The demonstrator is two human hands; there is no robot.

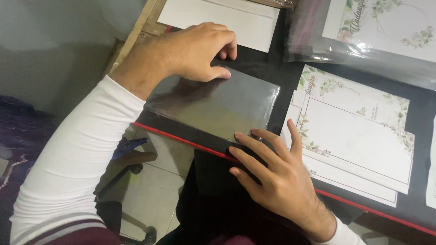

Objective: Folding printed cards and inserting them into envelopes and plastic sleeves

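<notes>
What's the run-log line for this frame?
left hand: pinching far edge of clear plastic sleeve | right hand: fingertips pressing its near corner | sleeve: flat on black table | beside: floral cards

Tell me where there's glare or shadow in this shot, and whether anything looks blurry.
Head view: soft glare on the clear plastic sleeve and the plastic bag; the left hand casts a shadow on the sleeve; the right hand and floral cards look sharp.

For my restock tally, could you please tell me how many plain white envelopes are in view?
1: the plain white envelope at the table's far edge, beyond the left hand. Others may lie hidden off-frame.
</notes>
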